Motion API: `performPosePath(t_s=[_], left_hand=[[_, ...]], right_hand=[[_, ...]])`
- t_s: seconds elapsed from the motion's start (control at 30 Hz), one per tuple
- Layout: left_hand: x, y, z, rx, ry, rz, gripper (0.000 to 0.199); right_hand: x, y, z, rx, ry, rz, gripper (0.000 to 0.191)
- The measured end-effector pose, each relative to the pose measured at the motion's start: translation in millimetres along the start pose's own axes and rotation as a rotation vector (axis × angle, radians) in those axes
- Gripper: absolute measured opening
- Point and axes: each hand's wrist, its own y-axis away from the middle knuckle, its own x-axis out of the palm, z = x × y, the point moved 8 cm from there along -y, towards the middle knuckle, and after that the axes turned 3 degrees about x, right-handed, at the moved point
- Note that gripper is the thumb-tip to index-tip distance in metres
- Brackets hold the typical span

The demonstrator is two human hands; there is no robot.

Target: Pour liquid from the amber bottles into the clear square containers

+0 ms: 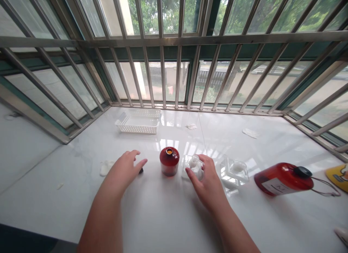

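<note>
A round dark-red bottle (169, 164) stands upright between my hands, its narrow neck uncovered. My left hand (127, 169) hovers to its left with thumb and fingers apart, holding nothing. Partly hidden behind that thumb is a small black object (141, 170), perhaps a cap. To the right of the bottle, my right hand (205, 180) has its thumb and fingers around a clear glass piece with a rounded knob (194, 162). The piece is at or on a clear square base; whether it is lifted I cannot tell.
A clear square dish (236, 169) sits right of my right hand. Farther right, a labelled red bottle with a black cap (280, 178) lies on its side near a yellow object (338, 177). A white perforated basket (138, 127) and crumpled white tissue (250, 133) lie toward the barred window.
</note>
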Motion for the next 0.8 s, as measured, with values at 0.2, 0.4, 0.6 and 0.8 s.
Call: performPosePath(t_s=[0.2, 0.4, 0.6, 0.8], left_hand=[[18.7, 6, -1, -0.014, -0.007, 0.145, 0.016], [20.7, -7, 6, 0.045, -0.069, 0.045, 0.03], [21.3, -11, 17, 0.041, -0.105, 0.008, 0.056], [20.1, -7, 7, 0.069, -0.055, 0.033, 0.035]], right_hand=[[0, 0, -1, 0.016, 0.001, 0.021, 0.049], [-1, 0, 1, -0.011, 0.008, -0.009, 0.049], [0, 0, 0, -0.005, -0.002, 0.007, 0.048], [0, -1, -2, 0.014, -0.017, 0.015, 0.041]])
